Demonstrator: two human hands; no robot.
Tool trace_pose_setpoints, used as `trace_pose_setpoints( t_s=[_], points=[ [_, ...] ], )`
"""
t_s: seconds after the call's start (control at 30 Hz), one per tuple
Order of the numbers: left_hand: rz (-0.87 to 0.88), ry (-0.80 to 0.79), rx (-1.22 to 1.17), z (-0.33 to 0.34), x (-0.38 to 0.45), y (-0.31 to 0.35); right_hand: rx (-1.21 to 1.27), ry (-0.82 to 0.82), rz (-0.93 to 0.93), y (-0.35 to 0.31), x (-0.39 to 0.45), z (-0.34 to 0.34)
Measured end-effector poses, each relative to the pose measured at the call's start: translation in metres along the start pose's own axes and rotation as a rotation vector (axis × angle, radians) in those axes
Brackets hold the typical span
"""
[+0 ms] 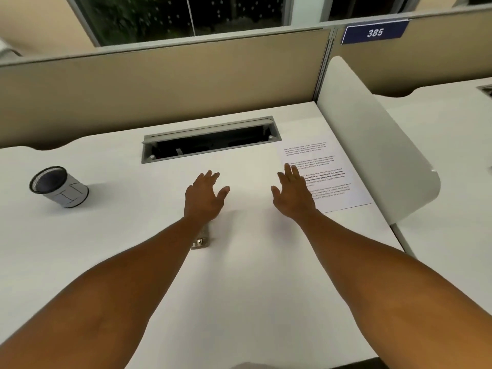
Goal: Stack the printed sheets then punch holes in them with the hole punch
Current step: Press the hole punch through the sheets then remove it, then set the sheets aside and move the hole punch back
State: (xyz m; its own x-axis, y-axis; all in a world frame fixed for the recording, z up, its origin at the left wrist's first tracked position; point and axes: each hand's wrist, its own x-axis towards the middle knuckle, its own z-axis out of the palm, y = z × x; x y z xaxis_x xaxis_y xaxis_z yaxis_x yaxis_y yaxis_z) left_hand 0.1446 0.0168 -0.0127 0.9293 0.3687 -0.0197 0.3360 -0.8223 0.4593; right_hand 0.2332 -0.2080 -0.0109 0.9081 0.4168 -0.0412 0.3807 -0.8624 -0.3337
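A printed sheet [326, 171] with black text lies flat on the white desk [253, 262] at the right, near the side panel. My right hand [292, 194] hovers with fingers spread over the sheet's left edge, holding nothing. My left hand [204, 197] is stretched out over the middle of the desk, fingers apart and empty. A small metallic object [201, 239], possibly the hole punch, lies on the desk mostly hidden under my left wrist. I cannot tell whether more than one sheet lies in the pile.
A mesh pen cup [60, 186] stands at the left of the desk. An open cable slot [210, 142] is set into the desk at the back. A beige partition [159, 83] closes the back, a white rounded side panel [372, 145] the right.
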Motion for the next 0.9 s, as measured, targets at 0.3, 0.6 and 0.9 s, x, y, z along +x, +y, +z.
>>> trace_pose_setpoints(
  t_s=[0.3,0.6,0.9],
  points=[
    [-0.124,0.018,-0.018,-0.025,-0.036,-0.048,-0.012,-0.031,-0.065,-0.041,-0.012,0.015],
    [-0.236,0.04,-0.04,-0.021,-0.068,-0.074,0.03,-0.112,-0.069,-0.071,-0.029,0.042],
    [-0.364,0.025,-0.154,-0.013,-0.084,-0.078,0.049,-0.156,-0.089,-0.088,-0.044,0.069]
  ],
)
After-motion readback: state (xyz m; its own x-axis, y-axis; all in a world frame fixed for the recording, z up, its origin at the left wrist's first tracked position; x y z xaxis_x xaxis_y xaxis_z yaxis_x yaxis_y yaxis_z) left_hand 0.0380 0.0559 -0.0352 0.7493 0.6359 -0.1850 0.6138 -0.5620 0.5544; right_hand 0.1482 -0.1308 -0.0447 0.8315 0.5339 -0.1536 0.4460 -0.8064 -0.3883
